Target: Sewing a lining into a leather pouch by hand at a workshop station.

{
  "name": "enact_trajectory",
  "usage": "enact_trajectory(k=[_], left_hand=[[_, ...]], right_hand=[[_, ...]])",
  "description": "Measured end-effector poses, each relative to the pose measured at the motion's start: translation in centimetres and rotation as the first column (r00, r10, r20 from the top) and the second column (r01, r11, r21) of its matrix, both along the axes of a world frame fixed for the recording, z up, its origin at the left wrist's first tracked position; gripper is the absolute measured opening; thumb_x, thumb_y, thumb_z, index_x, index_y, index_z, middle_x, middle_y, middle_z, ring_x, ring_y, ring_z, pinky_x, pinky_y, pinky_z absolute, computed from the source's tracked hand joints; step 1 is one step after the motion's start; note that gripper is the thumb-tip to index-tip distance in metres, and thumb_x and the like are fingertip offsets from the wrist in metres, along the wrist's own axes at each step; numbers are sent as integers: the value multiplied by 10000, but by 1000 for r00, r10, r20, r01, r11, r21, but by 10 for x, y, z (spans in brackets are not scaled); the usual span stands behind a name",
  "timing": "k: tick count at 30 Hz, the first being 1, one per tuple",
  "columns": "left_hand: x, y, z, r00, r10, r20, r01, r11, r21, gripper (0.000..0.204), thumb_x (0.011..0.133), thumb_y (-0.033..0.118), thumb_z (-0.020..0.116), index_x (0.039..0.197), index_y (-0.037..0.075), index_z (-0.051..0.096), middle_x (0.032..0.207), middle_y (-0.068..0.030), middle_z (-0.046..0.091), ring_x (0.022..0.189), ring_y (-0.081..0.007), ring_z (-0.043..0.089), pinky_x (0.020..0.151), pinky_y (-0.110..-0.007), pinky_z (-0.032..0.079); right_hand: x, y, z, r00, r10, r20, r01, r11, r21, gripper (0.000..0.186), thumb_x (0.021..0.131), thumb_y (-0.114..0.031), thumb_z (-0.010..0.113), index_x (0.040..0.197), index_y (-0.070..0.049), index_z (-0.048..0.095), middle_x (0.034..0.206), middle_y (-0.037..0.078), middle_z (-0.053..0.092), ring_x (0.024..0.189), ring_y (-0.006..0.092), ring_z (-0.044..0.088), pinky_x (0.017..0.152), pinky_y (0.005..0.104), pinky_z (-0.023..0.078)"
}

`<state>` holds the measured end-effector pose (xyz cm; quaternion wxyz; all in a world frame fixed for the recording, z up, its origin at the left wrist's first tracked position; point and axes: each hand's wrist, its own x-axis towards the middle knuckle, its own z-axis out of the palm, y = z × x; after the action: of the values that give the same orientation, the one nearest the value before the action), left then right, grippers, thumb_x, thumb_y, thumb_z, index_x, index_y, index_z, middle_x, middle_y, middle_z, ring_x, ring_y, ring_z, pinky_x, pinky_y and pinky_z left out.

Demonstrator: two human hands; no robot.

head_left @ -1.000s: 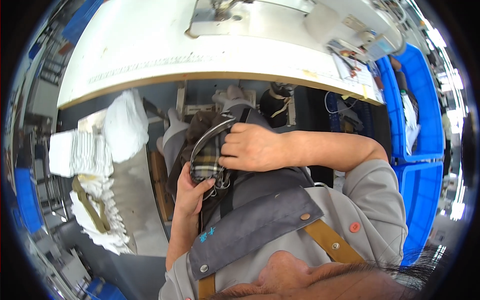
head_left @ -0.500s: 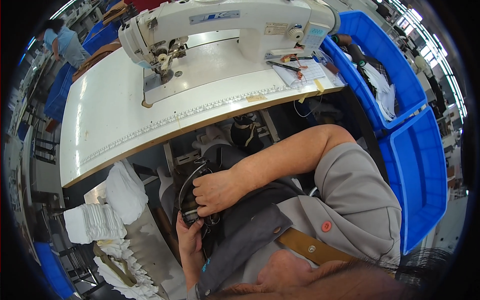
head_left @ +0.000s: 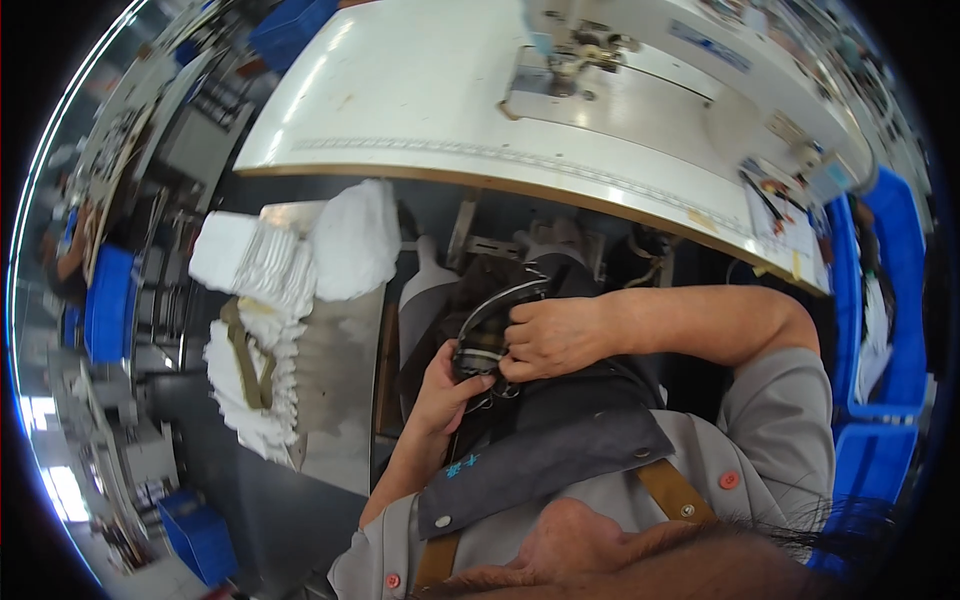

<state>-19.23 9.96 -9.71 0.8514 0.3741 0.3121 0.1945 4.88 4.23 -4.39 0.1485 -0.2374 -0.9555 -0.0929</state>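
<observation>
In my lap lies a dark item with a curved shiny rim and a banded, plaid-looking inner part; I cannot make out its kind. My left hand grips its near left edge, thumb on top. Across its right side, my right hand is closed with curled fingers, holding the same item. The right fingertips are partly hidden against it. A grey apron covers my front below both hands.
Ahead is a white sewing table with a sewing machine. To the left, stacked white fabric pieces and an olive strap lie on a metal-topped stand. Blue bins stand at the right.
The view has swung left, so the table and machine sit farther right and more of the left stand shows. Both hands keep their grip on the dark item.
</observation>
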Motion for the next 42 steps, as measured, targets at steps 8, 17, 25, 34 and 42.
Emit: enact_trajectory(k=[8,17,25,34,42], left_hand=[[-38,114,13,992,-96,-84,115,960,257,334,922,230,704,1164,73,536,1185,-86,637,1042,-151,618,892,-305,504],[59,352,-33,780,597,188,-580,803,-142,843,922,755,356,1302,14,481,1470,-184,403,1309,-305,417,1121,-485,287],[123,376,-13,641,642,421,-511,766,-389,1128,796,905,299,1497,21,325,1513,-144,375,1383,-341,360,1150,-479,254],[45,349,-43,748,622,232,-528,768,-362,878,756,690,671,1303,34,468,1133,-61,539,947,-173,525,703,-295,368],[-16,303,-39,629,724,281,-579,679,-452,506,799,411,720,1173,95,595,1110,-34,654,957,-179,588,766,-304,421]], right_hand=[[-2,5,25,982,-186,20,187,980,-64,208,820,-187,586,1012,-109,606,691,-21,503,655,146,540,641,299,415],[-14,14,20,911,-409,-51,375,873,-312,376,765,-253,763,1081,-96,632,752,10,546,699,175,581,676,327,441],[0,18,23,787,-611,83,587,700,-407,484,758,-228,771,1188,-83,601,782,29,557,710,196,597,677,331,456],[0,87,40,874,-484,33,404,688,-603,404,788,-284,763,1118,-98,623,747,35,575,678,231,602,657,352,466],[-23,175,52,881,-464,-97,357,785,-507,292,808,-253,754,1042,-115,648,763,39,589,707,256,593,645,374,451]])
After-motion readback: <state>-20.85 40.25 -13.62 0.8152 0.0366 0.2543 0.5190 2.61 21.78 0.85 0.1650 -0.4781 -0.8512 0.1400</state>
